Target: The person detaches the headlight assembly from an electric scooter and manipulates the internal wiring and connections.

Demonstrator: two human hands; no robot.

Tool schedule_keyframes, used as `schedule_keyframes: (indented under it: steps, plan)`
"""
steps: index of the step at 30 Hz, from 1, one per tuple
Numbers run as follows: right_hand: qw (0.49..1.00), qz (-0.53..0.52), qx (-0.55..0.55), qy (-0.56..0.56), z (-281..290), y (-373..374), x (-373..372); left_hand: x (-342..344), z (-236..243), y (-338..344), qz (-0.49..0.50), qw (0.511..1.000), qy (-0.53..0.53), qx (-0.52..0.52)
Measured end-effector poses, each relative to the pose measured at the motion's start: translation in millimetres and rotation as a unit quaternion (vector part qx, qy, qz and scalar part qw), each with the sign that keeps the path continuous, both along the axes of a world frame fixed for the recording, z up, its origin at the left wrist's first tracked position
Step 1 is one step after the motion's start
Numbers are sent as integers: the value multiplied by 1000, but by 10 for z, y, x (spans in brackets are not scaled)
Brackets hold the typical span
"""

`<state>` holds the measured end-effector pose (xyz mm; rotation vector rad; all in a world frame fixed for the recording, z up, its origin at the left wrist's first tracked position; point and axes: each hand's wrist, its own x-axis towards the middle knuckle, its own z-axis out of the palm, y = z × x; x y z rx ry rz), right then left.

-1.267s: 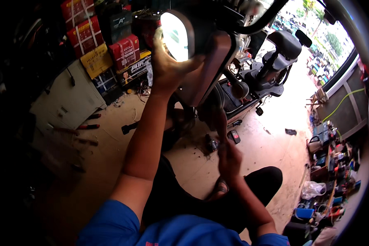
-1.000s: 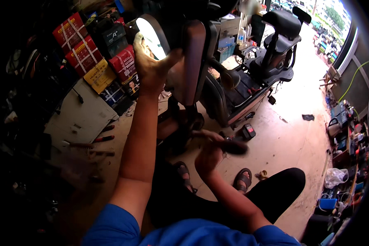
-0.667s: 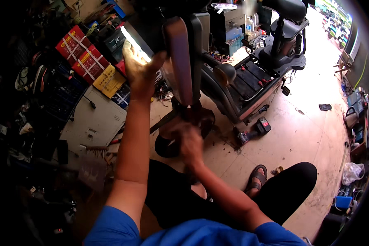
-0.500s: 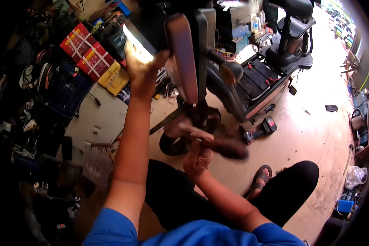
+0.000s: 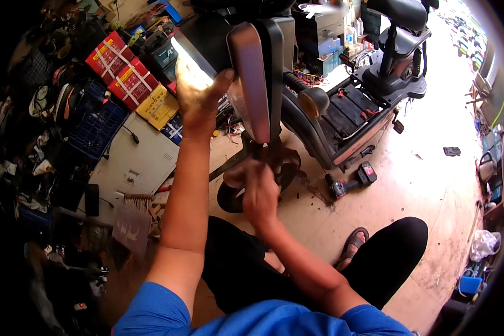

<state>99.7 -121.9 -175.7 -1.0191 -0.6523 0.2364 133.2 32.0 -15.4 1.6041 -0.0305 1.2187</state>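
My left hand (image 5: 201, 98) grips the lit headlight housing (image 5: 204, 42) at the front of a dark scooter, thumb over its edge beside a long tinted panel (image 5: 251, 78). Lower down, my right hand (image 5: 260, 193), slightly smeared, is closed in front of the front wheel (image 5: 229, 199) and fork below that panel; what it holds is hidden. The scooter's footboard (image 5: 341, 117), with cables on it, and a round black-rimmed part (image 5: 313, 102) sit to the right. A cordless power tool (image 5: 347, 185) lies on the floor beside the wheel.
Red and yellow strapped boxes (image 5: 130, 84), a pale metal cabinet (image 5: 137, 159), a blue crate (image 5: 95, 123) and dark clutter stand on the left. Shelves of parts and a plastic bag (image 5: 484, 243) line the right wall. My legs and a sandalled foot are below.
My right hand has swung back and forth near the wheel; a dark elongated object seen with it half a second ago is now hidden. My left hand stays on the housing, which has turned slightly.
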Motion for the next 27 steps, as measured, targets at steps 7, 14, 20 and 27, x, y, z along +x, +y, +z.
schedule_keyframes:
  steps: [7,14,20,27]
  plan:
    - [988,-16,-144,-61,-87,-51,223,-14,-14,71,19,1000,9,11]
    - [966,-82,-132,-205,-330,-366,398,-54,-102,-9,-4,1000,-6,-12]
    - [960,-61,-184,-200,-197,-377,366,-22,-112,134,50,999,1,9]
    - [935,-188,-148,-262,352,-671,343,-100,-38,22,60,998,0,-22]
